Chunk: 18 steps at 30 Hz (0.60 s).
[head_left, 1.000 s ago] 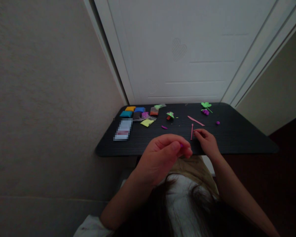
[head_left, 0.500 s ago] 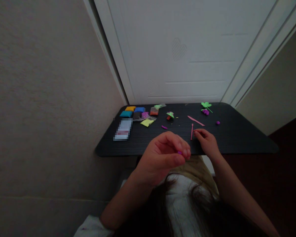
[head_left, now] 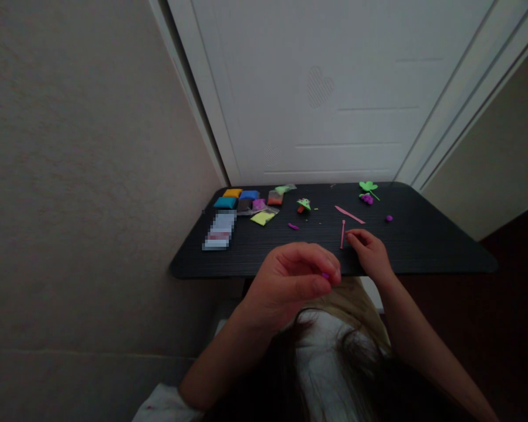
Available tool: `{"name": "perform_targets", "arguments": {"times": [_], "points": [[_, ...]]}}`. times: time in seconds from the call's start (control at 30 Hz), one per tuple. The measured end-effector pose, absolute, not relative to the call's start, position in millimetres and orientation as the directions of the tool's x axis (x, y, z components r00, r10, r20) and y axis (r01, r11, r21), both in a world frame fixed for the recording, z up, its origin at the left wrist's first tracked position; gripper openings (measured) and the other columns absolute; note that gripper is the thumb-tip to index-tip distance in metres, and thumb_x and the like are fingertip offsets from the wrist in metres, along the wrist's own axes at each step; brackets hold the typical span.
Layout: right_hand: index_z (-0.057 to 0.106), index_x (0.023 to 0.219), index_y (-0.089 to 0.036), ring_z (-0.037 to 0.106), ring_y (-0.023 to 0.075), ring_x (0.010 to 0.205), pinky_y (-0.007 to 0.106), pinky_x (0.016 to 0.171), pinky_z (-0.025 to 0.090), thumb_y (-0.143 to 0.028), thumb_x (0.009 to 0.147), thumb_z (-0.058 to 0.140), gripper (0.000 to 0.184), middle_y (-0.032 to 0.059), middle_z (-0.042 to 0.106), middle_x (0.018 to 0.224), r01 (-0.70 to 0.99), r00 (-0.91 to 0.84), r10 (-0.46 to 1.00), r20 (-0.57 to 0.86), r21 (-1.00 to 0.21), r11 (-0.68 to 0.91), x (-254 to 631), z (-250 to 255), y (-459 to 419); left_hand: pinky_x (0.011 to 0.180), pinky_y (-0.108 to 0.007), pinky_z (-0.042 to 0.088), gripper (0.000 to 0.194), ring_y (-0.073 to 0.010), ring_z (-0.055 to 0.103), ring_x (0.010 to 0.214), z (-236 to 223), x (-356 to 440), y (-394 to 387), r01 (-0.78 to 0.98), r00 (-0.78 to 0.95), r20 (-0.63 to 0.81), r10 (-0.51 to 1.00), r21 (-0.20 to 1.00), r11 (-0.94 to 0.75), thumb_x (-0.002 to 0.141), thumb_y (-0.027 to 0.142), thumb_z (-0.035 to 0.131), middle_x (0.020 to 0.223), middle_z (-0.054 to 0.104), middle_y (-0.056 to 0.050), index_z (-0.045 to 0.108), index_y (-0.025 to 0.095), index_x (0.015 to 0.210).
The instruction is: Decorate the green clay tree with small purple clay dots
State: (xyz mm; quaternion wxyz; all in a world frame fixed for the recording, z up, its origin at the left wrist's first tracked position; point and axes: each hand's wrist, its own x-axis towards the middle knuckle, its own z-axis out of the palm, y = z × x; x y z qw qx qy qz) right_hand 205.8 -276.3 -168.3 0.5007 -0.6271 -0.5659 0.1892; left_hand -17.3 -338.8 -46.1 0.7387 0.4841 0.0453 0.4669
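Note:
My left hand [head_left: 293, 281] is raised in front of the table's near edge, its thumb and fingers closed on a small bit of purple clay [head_left: 325, 275]. Most of that bit is hidden by the fingers. Over the table to the right, my right hand [head_left: 368, 251] has thumb and forefinger pinched together; whatever they hold is too small to make out. Just left of those fingertips lies a thin pink modelling tool [head_left: 342, 234]. A pink clay knife [head_left: 349, 214] lies beyond it. A short purple clay strip [head_left: 293, 226] is on the table's middle.
On the black table [head_left: 246, 264], several clay packets lie at the back left, including a yellow packet [head_left: 264, 217], near a blurred phone-like object [head_left: 220, 230]. A green-and-red clay figure [head_left: 303, 205], purple clay balls [head_left: 366, 199], a green clover-shaped piece [head_left: 368, 186] and a purple ball [head_left: 389, 218] stand farther right.
My left hand's fingers have rolled slightly, and the purple bit has shifted a little to the right toward the fingertips. My right hand has barely moved.

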Motion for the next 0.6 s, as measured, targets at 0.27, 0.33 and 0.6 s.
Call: {"name": "perform_targets", "arguments": {"times": [0.27, 0.33, 0.6], "points": [[0.061, 0.086, -0.019, 0.056, 0.017, 0.071, 0.03, 0.066, 0.04, -0.042, 0.075, 0.047, 0.029, 0.0034, 0.064, 0.08, 0.511, 0.284, 0.902, 0.326, -0.847, 0.146, 207.1, -166.2, -275.7, 0.072, -0.03, 0.042, 0.025, -0.0143, 0.054, 0.078, -86.9, -6.5, -271.0, 0.27, 0.478, 0.459, 0.749, 0.734, -0.623, 0.081, 0.034, 0.044, 0.085, 0.061, -0.006, 0.057, 0.015, 0.091], [0.061, 0.085, -0.019, 0.056, 0.0169, 0.07, 0.03, 0.065, 0.04, -0.042, 0.075, 0.047, 0.029, 0.0034, 0.064, 0.079, 0.504, 0.287, 0.9, 0.328, -0.85, 0.149, 207.4, -165.2, -275.7, 0.08, -0.034, 0.038, 0.024, -0.0173, 0.052, 0.084, -98.9, -1.5, -246.2, 0.366, 0.507, 0.468, 0.724, 0.643, -0.673, 0.079, 0.033, 0.047, 0.086, 0.062, -0.007, 0.061, 0.014, 0.083], [0.062, 0.084, -0.019, 0.055, 0.016, 0.07, 0.028, 0.064, 0.04, -0.042, 0.075, 0.046, 0.029, 0.0026, 0.063, 0.078, 0.477, 0.296, 0.893, 0.339, -0.863, 0.169, 207.1, -162.5, -276.7, 0.086, -0.036, 0.032, 0.019, -0.0195, 0.046, 0.095, -130.1, 7.4, -204.8, 0.479, 0.725, 0.391, 0.568, 0.308, -0.822, 0.078, 0.027, 0.049, 0.088, 0.062, -0.007, 0.064, 0.017, 0.084]]}}
